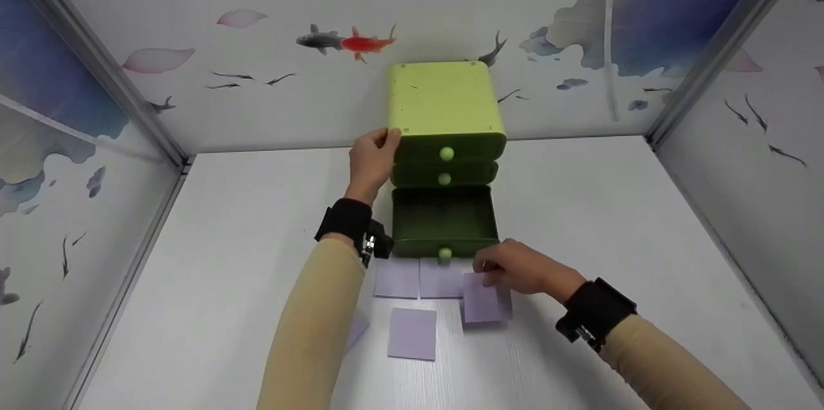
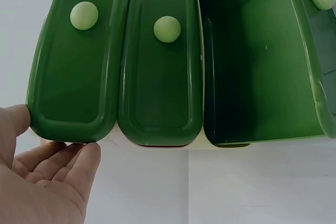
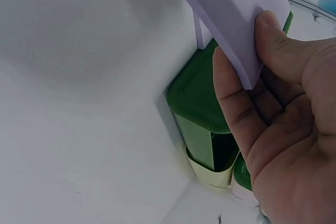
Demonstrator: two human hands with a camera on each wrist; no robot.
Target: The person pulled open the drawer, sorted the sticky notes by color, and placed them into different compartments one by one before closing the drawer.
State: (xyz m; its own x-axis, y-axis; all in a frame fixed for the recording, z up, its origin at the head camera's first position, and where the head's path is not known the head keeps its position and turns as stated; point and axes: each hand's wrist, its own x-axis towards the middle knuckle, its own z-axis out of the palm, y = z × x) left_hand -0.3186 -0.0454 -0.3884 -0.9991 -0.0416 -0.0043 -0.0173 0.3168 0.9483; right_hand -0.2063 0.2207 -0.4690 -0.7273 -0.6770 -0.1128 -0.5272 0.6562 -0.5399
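Fingers of the right hand (image 1: 521, 268) pinch a lilac paper square (image 1: 483, 299) near the open, empty bottom drawer (image 1: 444, 220); left hand (image 1: 372, 162), fingers relaxed, steadies the green drawer cabinet (image 1: 444, 104).

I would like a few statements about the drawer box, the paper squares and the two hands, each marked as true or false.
1. The bottom drawer of the green drawer box is pulled out. True.
2. The right hand pinches a purple paper square. True.
3. The open drawer has paper inside. False: it looks empty.
4. The left hand holds a drawer knob. False: it rests against the box's left side.
5. All three drawers are open. False: the top drawer and middle drawer are pushed in.
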